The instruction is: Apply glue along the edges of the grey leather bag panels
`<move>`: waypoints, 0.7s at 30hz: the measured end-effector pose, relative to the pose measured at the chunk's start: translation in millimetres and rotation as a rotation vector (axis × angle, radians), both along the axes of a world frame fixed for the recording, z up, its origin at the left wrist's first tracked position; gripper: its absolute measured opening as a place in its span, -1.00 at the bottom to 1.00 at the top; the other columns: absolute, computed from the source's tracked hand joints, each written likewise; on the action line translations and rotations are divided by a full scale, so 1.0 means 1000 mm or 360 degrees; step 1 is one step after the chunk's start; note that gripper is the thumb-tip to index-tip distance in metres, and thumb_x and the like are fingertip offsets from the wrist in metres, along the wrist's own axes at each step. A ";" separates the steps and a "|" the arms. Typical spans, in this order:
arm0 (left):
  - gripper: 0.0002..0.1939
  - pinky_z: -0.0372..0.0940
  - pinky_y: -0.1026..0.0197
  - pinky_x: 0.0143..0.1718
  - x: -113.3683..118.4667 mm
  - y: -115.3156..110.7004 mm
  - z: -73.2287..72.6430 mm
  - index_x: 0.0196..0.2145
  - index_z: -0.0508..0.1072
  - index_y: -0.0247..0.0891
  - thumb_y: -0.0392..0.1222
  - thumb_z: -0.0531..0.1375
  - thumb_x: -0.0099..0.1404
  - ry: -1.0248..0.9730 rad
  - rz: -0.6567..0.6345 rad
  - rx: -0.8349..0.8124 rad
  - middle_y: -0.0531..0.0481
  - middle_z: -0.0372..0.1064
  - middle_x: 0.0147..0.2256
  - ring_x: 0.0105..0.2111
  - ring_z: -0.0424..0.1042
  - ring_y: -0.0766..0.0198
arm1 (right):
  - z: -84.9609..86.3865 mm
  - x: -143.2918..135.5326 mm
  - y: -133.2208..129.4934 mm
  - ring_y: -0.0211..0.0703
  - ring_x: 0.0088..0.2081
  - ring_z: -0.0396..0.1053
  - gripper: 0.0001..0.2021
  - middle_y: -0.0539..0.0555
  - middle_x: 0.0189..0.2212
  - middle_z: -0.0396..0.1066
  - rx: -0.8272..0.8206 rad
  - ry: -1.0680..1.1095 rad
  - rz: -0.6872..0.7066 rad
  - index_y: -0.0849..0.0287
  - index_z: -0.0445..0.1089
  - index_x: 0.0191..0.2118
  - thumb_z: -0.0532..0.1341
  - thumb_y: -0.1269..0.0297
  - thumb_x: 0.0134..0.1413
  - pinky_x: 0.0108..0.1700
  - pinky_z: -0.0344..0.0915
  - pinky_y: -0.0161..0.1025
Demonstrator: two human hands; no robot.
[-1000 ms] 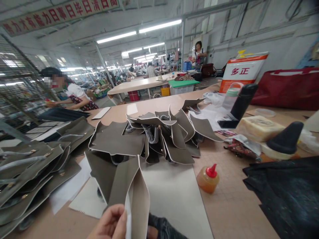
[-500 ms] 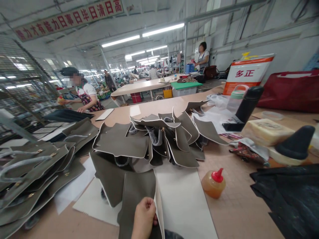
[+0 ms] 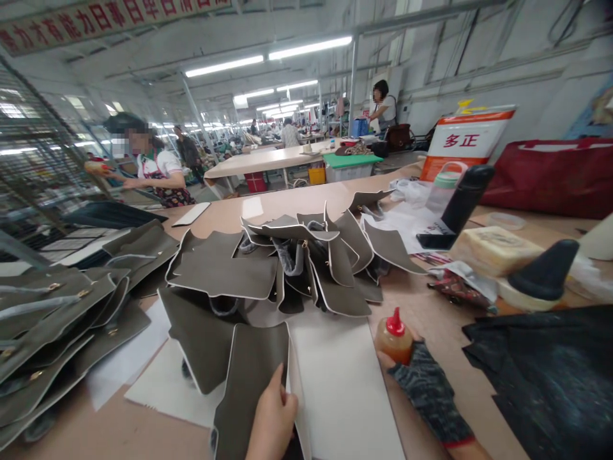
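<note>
Just right of the white sheet (image 3: 335, 377), my right hand (image 3: 421, 390) is clasped around the upright glue bottle (image 3: 394, 337), while my left hand (image 3: 272, 418) pinches the grey leather panel (image 3: 251, 383), long axis running away from me.

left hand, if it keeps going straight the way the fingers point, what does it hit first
The left hand lies on a grey leather panel, fingers pointing up the table. Going straight on, it would probably meet the heap of grey leather pieces first, though depth is hard to judge.

White-orange sign (image 3: 467, 142): "多正". Ceiling banner (image 3: 110, 16): red characters, partly cut.
</note>
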State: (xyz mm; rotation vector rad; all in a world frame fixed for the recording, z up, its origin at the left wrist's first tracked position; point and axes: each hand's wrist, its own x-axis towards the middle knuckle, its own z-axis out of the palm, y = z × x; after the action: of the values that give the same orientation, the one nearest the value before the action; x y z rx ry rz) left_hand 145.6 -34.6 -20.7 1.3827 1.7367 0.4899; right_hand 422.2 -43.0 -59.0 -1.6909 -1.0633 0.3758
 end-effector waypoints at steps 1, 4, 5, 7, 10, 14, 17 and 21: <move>-0.39 0.26 0.30 -0.53 -0.001 -0.001 -0.001 0.18 0.05 -0.55 -0.36 -0.07 0.14 -0.0013 -0.0002 0.0000 0.11 0.09 -0.51 -0.52 0.26 0.31 | 0.004 -0.002 0.003 0.14 -0.15 0.41 -0.28 0.32 -0.09 0.36 0.0061 0.0084 0.0012 0.26 0.14 0.07 0.24 -0.06 -0.20 -0.07 0.35 0.03; -0.37 0.24 0.31 -0.61 -0.004 -0.003 -0.005 0.20 0.01 -0.56 -0.34 -0.08 0.15 -0.0073 -0.0006 -0.0027 0.11 0.06 -0.50 -0.56 0.21 0.32 | 0.020 0.003 -0.008 0.12 -0.15 0.41 -0.41 0.23 -0.15 0.42 0.0040 0.0221 0.0121 0.18 0.26 -0.05 0.27 0.01 -0.25 -0.05 0.35 0.02; -0.37 0.23 0.32 -0.63 -0.004 -0.004 -0.006 0.20 0.00 -0.56 -0.34 -0.08 0.16 -0.0092 -0.0011 -0.0039 0.11 0.05 -0.50 -0.57 0.20 0.33 | 0.027 0.007 -0.017 0.14 -0.14 0.41 -0.44 0.21 -0.17 0.44 -0.0019 0.0282 0.0186 0.14 0.31 -0.09 0.28 0.01 -0.28 -0.05 0.35 0.03; -0.36 0.22 0.33 -0.66 -0.003 -0.005 -0.006 0.21 -0.03 -0.54 -0.34 -0.08 0.16 -0.0129 -0.0015 -0.0068 0.12 0.05 -0.50 -0.59 0.17 0.35 | 0.044 0.013 -0.038 0.17 -0.11 0.41 -0.47 0.17 -0.14 0.46 -0.0153 0.0559 0.0460 0.07 0.38 -0.09 0.29 0.01 -0.29 -0.07 0.37 0.02; -0.35 0.21 0.34 -0.68 -0.002 -0.006 -0.004 0.23 -0.05 -0.51 -0.33 -0.09 0.17 -0.0168 0.0011 -0.0113 0.12 0.04 -0.48 -0.61 0.14 0.37 | 0.070 0.012 -0.061 0.17 -0.07 0.40 -0.47 0.13 -0.05 0.42 -0.0425 0.1031 0.0989 -0.02 0.36 0.01 0.25 0.03 -0.19 -0.09 0.36 0.03; -0.36 0.20 0.34 -0.67 -0.003 -0.006 -0.003 0.23 -0.04 -0.48 -0.30 -0.09 0.19 -0.0201 0.0017 -0.0122 0.10 0.07 -0.46 -0.61 0.15 0.38 | 0.095 0.002 -0.060 0.11 0.02 0.33 -0.46 0.07 0.03 0.37 -0.0666 0.1267 0.1579 -0.09 0.27 0.09 0.24 0.12 -0.11 0.02 0.24 0.07; -0.36 0.21 0.33 -0.64 -0.004 -0.005 -0.004 0.23 -0.02 -0.48 -0.29 -0.08 0.18 -0.0190 -0.0016 -0.0090 0.06 0.13 -0.43 -0.59 0.19 0.36 | 0.095 -0.004 -0.051 0.11 0.07 0.27 -0.47 0.10 0.07 0.32 -0.0509 0.1453 0.1599 -0.04 0.30 0.07 0.26 0.13 -0.11 0.06 0.17 0.06; -0.36 0.24 0.28 -0.58 -0.005 -0.007 -0.004 0.21 0.03 -0.50 -0.29 -0.07 0.16 -0.0150 -0.0008 -0.0078 0.01 0.20 -0.43 -0.54 0.25 0.30 | 0.071 -0.017 -0.048 0.12 -0.13 0.44 -0.59 0.15 -0.04 0.41 -0.0371 0.1972 0.1355 -0.01 0.34 -0.02 0.19 0.05 -0.03 -0.19 0.37 0.05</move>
State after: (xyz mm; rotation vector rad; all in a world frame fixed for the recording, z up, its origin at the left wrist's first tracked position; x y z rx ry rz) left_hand 140.8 -41.4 -24.9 1.3088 1.6580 0.4988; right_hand 405.7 -90.9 11.8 -0.7463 -0.6849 1.8441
